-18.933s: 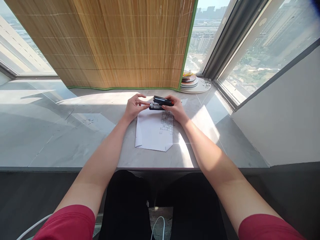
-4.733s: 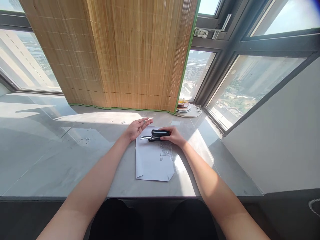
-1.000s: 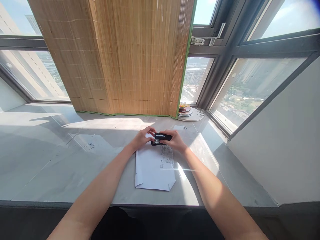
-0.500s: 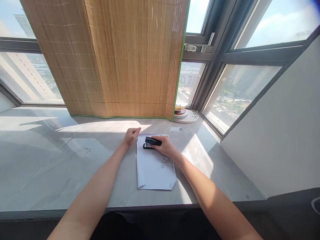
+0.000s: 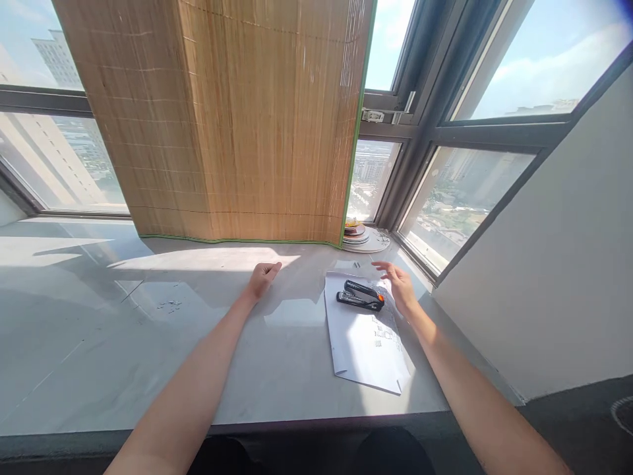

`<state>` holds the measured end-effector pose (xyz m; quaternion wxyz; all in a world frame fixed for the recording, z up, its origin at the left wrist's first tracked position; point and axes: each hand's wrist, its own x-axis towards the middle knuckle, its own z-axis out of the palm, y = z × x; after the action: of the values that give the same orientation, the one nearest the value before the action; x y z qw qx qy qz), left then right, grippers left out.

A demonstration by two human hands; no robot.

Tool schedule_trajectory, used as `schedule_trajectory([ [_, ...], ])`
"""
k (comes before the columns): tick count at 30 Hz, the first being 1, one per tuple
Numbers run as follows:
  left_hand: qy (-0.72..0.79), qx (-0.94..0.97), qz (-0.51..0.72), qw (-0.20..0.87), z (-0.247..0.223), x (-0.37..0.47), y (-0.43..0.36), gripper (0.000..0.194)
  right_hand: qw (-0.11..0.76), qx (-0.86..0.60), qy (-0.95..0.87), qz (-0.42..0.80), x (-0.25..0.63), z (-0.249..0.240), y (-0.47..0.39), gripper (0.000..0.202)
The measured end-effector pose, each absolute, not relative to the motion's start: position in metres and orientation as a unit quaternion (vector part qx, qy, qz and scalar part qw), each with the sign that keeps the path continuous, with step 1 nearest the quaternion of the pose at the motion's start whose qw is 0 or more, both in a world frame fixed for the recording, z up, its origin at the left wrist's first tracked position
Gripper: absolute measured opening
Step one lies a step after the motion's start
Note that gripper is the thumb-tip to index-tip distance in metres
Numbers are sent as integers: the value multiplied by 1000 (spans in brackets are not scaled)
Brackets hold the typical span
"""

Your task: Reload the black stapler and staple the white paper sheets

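Note:
A black stapler (image 5: pixel 360 296) with an orange spot at its rear end lies across the upper part of a white paper stack (image 5: pixel 353 349). Dark printed marks or staples show along the right side of the paper. My right hand (image 5: pixel 399 284) hovers just right of the stapler, fingers apart and holding nothing. On the left, my left hand (image 5: pixel 263 280) is closed with the thumb on top, apart from the paper. Whether something small is inside its curled fingers is hidden.
Small loose staples (image 5: pixel 171 306) lie on the grey stone ledge (image 5: pixel 277 369) at the left. Two small bits (image 5: pixel 357 264) sit behind the paper. Stacked plates (image 5: pixel 366 240) stand by the window corner, beside a hanging bamboo blind (image 5: pixel 237 132).
The paper and stapler have shifted to the right and the paper has turned slightly. My right hand has let go of the stapler. My left hand has barely moved.

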<state>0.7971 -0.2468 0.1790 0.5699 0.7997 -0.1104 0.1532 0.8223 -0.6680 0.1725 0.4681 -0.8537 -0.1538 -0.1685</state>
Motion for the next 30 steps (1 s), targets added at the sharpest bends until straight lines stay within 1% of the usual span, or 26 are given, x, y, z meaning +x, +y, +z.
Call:
schedule_trajectory([
  [1, -107, 798, 154, 573, 179, 797, -246, 68, 436, -869, -150, -178, 832, 172, -666, 54],
  [3, -101, 790, 156, 584, 178, 797, -245, 68, 338, -915, -157, -152, 851, 167, -656, 58],
  [7, -89, 759, 149, 628, 178, 798, -244, 67, 158, -976, -148, -30, 873, 153, -632, 60],
  [10, -81, 692, 143, 703, 183, 798, -241, 66, 86, -985, -145, 27, 876, 149, -614, 58],
  [13, -73, 577, 158, 798, 191, 796, -223, 64, 71, -983, -169, 15, 871, 150, -583, 60],
  [16, -101, 465, 232, 848, 199, 787, -188, 63, 80, -975, -207, -1, 860, 152, -525, 62],
  [18, -137, 392, 331, 847, 202, 774, -160, 66, 103, -967, -231, 2, 851, 153, -475, 62],
  [20, -165, 351, 421, 820, 207, 758, -137, 69, 123, -959, -257, 2, 841, 154, -424, 64],
  [22, -170, 342, 472, 795, 214, 739, -122, 69, 138, -949, -283, -6, 829, 156, -378, 65],
  [24, -150, 344, 471, 798, 222, 721, -114, 65, 149, -942, -301, -7, 816, 157, -342, 65],
  [26, -107, 355, 435, 820, 228, 706, -110, 58, 159, -936, -315, -7, 806, 159, -318, 66],
  [28, -34, 397, 385, 832, 229, 692, -108, 54, 168, -929, -330, -8, 800, 161, -307, 67],
  [30, 77, 487, 345, 799, 222, 678, -108, 52, 182, -924, -337, -8, 799, 166, -307, 69],
])
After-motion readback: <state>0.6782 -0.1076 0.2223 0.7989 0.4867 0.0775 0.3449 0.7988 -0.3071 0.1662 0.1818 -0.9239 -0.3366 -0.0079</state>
